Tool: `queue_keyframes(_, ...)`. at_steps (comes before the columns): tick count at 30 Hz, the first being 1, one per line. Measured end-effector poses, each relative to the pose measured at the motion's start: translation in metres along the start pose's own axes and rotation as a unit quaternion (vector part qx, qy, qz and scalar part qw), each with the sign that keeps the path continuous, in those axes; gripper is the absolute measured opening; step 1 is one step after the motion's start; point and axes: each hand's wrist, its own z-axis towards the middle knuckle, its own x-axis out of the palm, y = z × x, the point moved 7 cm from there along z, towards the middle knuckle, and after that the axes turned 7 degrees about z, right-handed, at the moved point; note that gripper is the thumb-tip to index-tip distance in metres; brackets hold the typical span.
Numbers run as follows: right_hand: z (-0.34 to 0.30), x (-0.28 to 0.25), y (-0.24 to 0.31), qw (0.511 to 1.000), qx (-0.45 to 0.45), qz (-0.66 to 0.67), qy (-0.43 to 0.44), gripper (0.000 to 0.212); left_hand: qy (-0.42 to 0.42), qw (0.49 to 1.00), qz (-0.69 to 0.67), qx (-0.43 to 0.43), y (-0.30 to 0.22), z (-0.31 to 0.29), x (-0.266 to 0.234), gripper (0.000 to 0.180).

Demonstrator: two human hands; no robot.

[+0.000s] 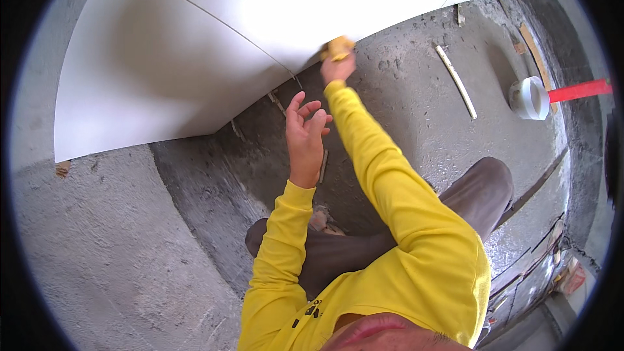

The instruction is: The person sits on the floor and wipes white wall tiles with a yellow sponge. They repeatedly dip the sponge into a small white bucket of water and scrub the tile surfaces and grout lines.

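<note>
My right hand (pixel 340 70) reaches forward, closed around a yellow sponge (pixel 338 47). The sponge is at the lower edge of a large white wall tile (pixel 305 6), right of a dark joint line; whether it presses on the tile I cannot tell. Left of that joint stands another white tile (pixel 149 58). Lower down and to the left, my left hand (pixel 304 136) hangs in the air with nothing in it. Its fingers are apart and loosely bent. Both arms wear yellow sleeves.
To the right, a white plastic pipe (pixel 457 82) lies on the grey concrete floor (pixel 416 91). Beyond it are a white bucket (pixel 528 99) with a red bar (pixel 580 90) beside it and a wooden strip (pixel 536 57). Thin strips lie below the tiles. My bent knee (pixel 487 185) is at the right.
</note>
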Motion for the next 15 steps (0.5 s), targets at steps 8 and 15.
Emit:
queue_keyframes(8, 0.025, -0.021, 0.022, 0.985, -0.020, 0.111, 0.130, 0.029, -0.027, 1.000, 0.002, -0.007, -0.004, -0.007, -0.015, 0.054)
queue_keyframes(15, -0.075, 0.014, 0.013, 0.969, -0.069, -0.062, 0.227, 0.036, -0.009, 1.000, -0.001, 0.009, 0.002, 0.000, -0.003, 0.054)
